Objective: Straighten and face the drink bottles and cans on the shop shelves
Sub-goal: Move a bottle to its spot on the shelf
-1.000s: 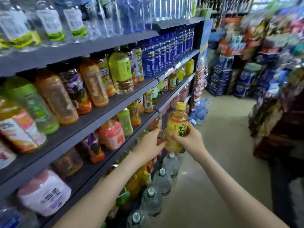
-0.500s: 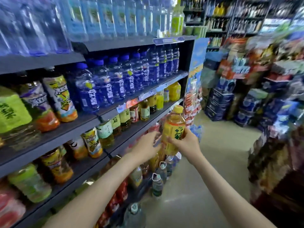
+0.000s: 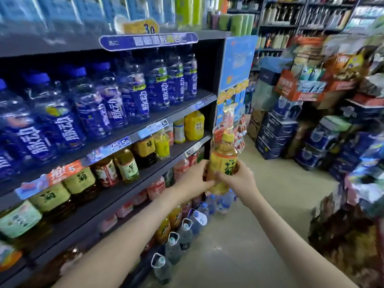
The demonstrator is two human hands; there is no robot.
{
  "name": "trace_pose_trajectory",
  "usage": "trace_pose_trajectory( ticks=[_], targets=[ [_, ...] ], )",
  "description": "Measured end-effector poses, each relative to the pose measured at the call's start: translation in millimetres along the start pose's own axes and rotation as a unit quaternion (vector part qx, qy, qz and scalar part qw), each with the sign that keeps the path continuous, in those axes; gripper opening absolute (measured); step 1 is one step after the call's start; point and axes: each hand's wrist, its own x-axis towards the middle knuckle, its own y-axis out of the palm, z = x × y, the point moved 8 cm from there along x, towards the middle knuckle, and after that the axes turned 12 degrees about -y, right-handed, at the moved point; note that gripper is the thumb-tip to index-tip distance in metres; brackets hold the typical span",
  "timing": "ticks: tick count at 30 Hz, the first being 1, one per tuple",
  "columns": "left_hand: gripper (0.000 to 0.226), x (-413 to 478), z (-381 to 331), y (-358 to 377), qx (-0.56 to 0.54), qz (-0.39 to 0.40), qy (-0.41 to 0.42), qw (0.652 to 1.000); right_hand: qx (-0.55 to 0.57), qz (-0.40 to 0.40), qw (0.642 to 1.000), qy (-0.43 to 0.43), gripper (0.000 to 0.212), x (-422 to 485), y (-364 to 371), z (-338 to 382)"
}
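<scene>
Tea bottle (image 3: 222, 162) is near-upright, long axis approx. vert., in the air beyond the shelf end. L hand (image 3: 194, 179) and R hand (image 3: 241, 180): each grip wraps its lower body. Tea shelf (image 3: 178, 151) lies to the left; L hand is nearer.

One left hand (image 3: 194, 180), one right hand (image 3: 240, 180), one held bottle (image 3: 223, 161).

Dark shelves (image 3: 180, 146), tiered: blue bottles (image 3: 135, 96) lined up top, yellow and green drink bottles (image 3: 126, 166) below, big water jugs (image 3: 172, 250) down on the floor (image 3: 259, 225).
</scene>
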Motion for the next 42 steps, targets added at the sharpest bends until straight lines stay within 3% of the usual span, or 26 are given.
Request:
trace_pose_trajectory(
  ticks=[6,10,15,19,25,30,38,42],
  targets=[
    [0.045,95,-20,45,0.005,-0.059,-0.065,0.996,0.032,0.036,0.999,-0.008,0.055,98,-44,-75],
    [0.052,137,-33,56,-0.007,-0.12,-0.121,0.985,0.04,0.078,0.996,-0.027,0.053,156,-59,-102],
    [0.04,165,-9,46,-0.019,-0.253,-0.212,0.944,0.062,0.145,0.986,-0.047,0.046,219,-49,-127],
    [0.038,190,19,27,-0.054,-0.331,-0.256,0.907,0.062,0.199,0.978,-0.026,0.058,263,-19,-158],
    [0.048,270,52,17,-0.08,-0.381,-0.286,0.876,0.072,0.201,0.977,-0.026,0.067,331,21,-196],
    [0.065,332,68,21,-0.096,-0.427,-0.287,0.852,0.085,0.174,0.981,-0.033,0.059,376,42,-221],
    [0.116,406,101,21,-0.121,-0.563,-0.285,0.766,0.135,0.146,0.974,-0.112,0.057,411,87,-261],
    [0.121,426,103,18,-0.115,-0.617,-0.264,0.733,0.18,0.131,0.964,-0.146,0.06,422,97,-272]
  ],
)
